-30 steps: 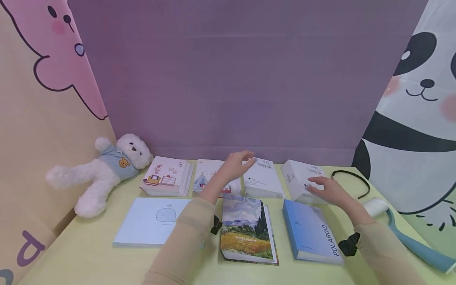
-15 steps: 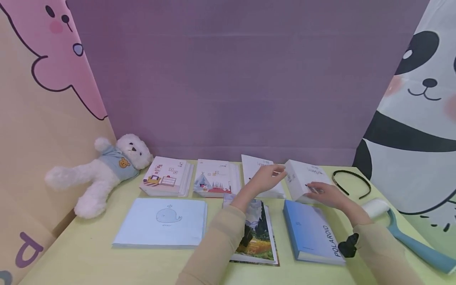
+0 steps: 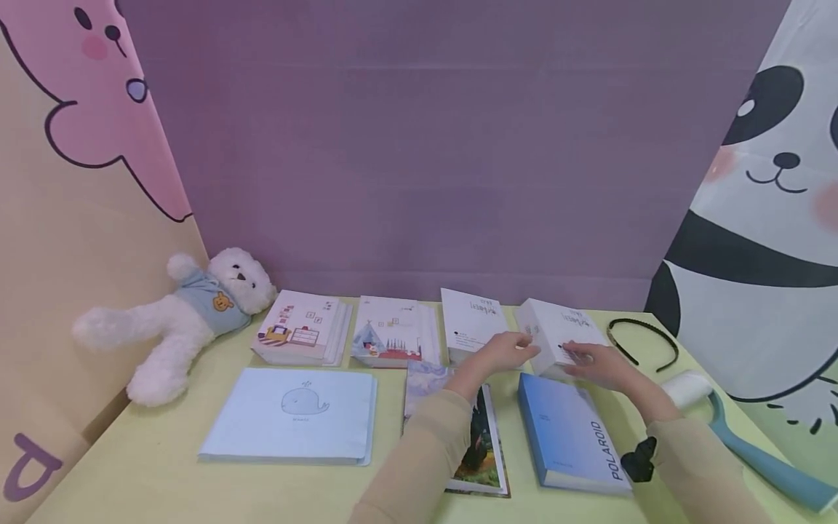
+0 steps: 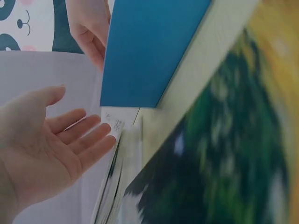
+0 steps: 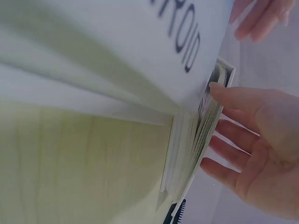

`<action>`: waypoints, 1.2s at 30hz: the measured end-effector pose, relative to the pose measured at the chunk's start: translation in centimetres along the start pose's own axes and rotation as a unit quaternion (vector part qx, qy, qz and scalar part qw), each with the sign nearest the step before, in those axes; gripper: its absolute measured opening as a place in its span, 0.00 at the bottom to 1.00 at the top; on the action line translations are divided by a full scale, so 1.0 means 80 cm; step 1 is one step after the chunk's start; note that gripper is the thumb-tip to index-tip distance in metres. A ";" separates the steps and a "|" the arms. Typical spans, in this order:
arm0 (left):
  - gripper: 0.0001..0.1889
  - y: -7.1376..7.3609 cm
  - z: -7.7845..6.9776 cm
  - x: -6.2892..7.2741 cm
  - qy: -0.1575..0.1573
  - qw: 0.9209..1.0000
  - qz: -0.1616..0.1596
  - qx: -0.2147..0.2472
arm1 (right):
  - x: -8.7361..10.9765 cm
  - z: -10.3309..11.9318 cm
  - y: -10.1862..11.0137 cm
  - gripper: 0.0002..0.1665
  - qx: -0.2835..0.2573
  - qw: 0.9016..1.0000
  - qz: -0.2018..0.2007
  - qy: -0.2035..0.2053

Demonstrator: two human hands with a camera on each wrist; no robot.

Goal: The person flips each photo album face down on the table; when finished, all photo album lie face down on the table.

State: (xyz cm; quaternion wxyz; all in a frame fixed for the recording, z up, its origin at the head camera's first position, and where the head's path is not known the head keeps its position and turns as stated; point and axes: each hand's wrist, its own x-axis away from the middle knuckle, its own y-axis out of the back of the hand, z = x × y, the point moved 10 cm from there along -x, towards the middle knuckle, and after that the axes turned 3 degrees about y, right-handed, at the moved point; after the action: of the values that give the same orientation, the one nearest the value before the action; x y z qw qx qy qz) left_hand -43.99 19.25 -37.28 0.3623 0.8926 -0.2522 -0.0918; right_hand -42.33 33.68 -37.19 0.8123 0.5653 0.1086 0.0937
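My right hand (image 3: 601,364) rests at the near edge of the far-right white album (image 3: 546,331). In the right wrist view its thumb (image 5: 229,95) touches the edge by the pages (image 5: 198,140), with the other fingers extended over the cover. My left hand (image 3: 503,352) hovers between this album and the second white album (image 3: 470,320). Its fingers (image 4: 86,135) are loosely extended and hold nothing, as the left wrist view shows. Below the hands lie a blue POLAROID album (image 3: 566,429) and a landscape-covered photo album (image 3: 422,382), partly hidden by my left sleeve.
Two illustrated albums (image 3: 297,327) stand in the back row at left, before a whale-drawing album (image 3: 262,415). A white plush bear (image 3: 216,306) leans at the left wall. On the right lie a black headband (image 3: 655,333) and a blue-handled lint roller (image 3: 759,444).
My left hand has moved right and nearer, from over the second white album toward the far-right one. My right hand stays at that album, shifting only slightly.
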 end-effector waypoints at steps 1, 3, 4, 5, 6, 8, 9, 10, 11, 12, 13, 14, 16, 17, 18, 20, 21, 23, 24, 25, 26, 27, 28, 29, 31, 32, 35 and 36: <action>0.25 -0.003 0.000 -0.001 0.003 1.000 0.003 0.001 | 0.001 0.001 0.001 0.34 0.004 1.000 -0.002 0.001; 0.25 -0.009 0.000 -0.003 0.007 1.000 0.008 0.001 | 0.002 0.002 0.004 0.33 0.011 1.000 -0.003 0.004; 0.25 -0.012 0.000 -0.005 0.009 1.000 0.010 0.001 | 0.002 0.003 0.005 0.32 0.013 1.000 -0.004 0.005; 0.25 -0.014 0.000 -0.007 0.010 1.000 0.011 0.004 | 0.003 0.003 0.006 0.32 0.013 1.000 -0.005 0.004; 0.25 -0.017 0.000 -0.008 0.010 1.000 0.014 0.006 | 0.004 0.003 0.007 0.32 0.011 1.000 -0.006 0.004; 0.25 -0.021 0.000 -0.010 0.009 1.000 0.021 0.012 | 0.004 0.002 0.008 0.32 0.000 1.000 -0.007 0.007; 0.24 -0.023 0.000 -0.012 0.010 1.000 0.024 0.015 | 0.004 0.002 0.008 0.32 -0.006 1.000 -0.011 0.008; 0.24 -0.025 0.000 -0.012 0.010 0.999 0.027 0.016 | 0.003 0.001 0.008 0.31 -0.010 1.000 -0.016 0.009; 0.24 -0.027 0.001 -0.013 0.012 0.999 0.031 0.018 | 0.002 0.000 0.008 0.31 -0.012 1.000 -0.022 0.011; 0.24 -0.029 0.002 -0.013 0.013 0.999 0.035 0.018 | 0.001 -0.001 0.008 0.31 -0.013 0.999 -0.028 0.014; 0.23 -0.031 0.002 -0.013 0.012 0.999 0.040 0.016 | -0.001 -0.001 0.008 0.31 -0.009 0.999 -0.034 0.017; 0.22 -0.034 0.002 -0.014 0.011 0.999 0.044 0.011 | -0.002 -0.001 0.007 0.30 -0.002 0.999 -0.040 0.021; 0.21 -0.039 0.003 -0.015 0.009 0.999 0.053 0.005 | -0.004 -0.001 0.008 0.29 0.015 0.998 -0.053 0.026; 0.21 -0.041 0.003 -0.016 0.008 0.998 0.058 0.002 | -0.005 -0.001 0.008 0.28 0.022 0.998 -0.059 0.030; 0.21 -0.044 0.003 -0.017 0.006 0.998 0.061 -0.002 | -0.006 0.001 0.008 0.27 0.031 0.997 -0.064 0.035; 0.21 -0.046 0.004 -0.018 0.009 0.998 0.063 -0.007 | -0.007 0.005 0.009 0.25 0.041 0.995 -0.075 0.049; 0.21 -0.046 0.004 -0.019 0.011 0.998 0.062 -0.005 | -0.007 0.007 0.011 0.24 0.043 0.994 -0.081 0.055; 0.21 -0.047 0.004 -0.020 0.015 0.998 0.062 -0.003 | -0.005 0.013 0.014 0.22 0.045 0.992 -0.095 0.070; 0.21 -0.047 0.004 -0.020 0.017 0.998 0.062 -0.001 | -0.004 0.017 0.016 0.22 0.047 0.990 -0.102 0.079; 0.21 -0.047 0.004 -0.020 0.018 0.998 0.062 0.002 | -0.002 0.020 0.017 0.21 0.049 0.989 -0.109 0.086; 0.21 -0.047 0.003 -0.020 0.018 0.998 0.061 0.003 | 0.000 0.022 0.020 0.20 0.050 0.988 -0.118 0.092; 0.21 -0.047 0.003 -0.020 0.019 0.998 0.060 0.006 | 0.002 0.024 0.022 0.20 0.050 0.986 -0.126 0.096; 0.21 -0.046 0.002 -0.021 0.019 0.998 0.057 0.005 | 0.004 0.027 0.025 0.19 0.049 0.984 -0.136 0.102; 0.22 -0.045 0.002 -0.021 0.020 0.998 0.053 0.007 | 0.006 0.030 0.028 0.19 0.046 0.983 -0.145 0.106; 0.22 -0.041 0.001 -0.022 0.020 0.999 0.039 0.011 | 0.010 0.033 0.034 0.18 0.028 0.980 -0.161 0.110; 0.22 -0.038 0.001 -0.023 0.019 0.999 0.029 0.012 | 0.012 0.034 0.038 0.18 0.020 0.979 -0.171 0.113; 0.21 -0.026 -0.001 -0.025 0.018 0.999 -0.005 0.026 | 0.015 0.032 0.046 0.18 -0.015 0.976 -0.192 0.106; 0.21 -0.022 -0.002 -0.025 0.018 0.999 -0.015 0.033 | 0.015 0.031 0.048 0.18 -0.025 0.975 -0.196 0.102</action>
State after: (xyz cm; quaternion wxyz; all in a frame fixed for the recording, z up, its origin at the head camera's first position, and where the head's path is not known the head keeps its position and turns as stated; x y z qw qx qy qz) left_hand -45.00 21.44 -38.43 0.3355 0.9093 -0.2353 -0.0729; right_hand -40.57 33.13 -32.81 0.8132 0.5002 0.2974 -0.0074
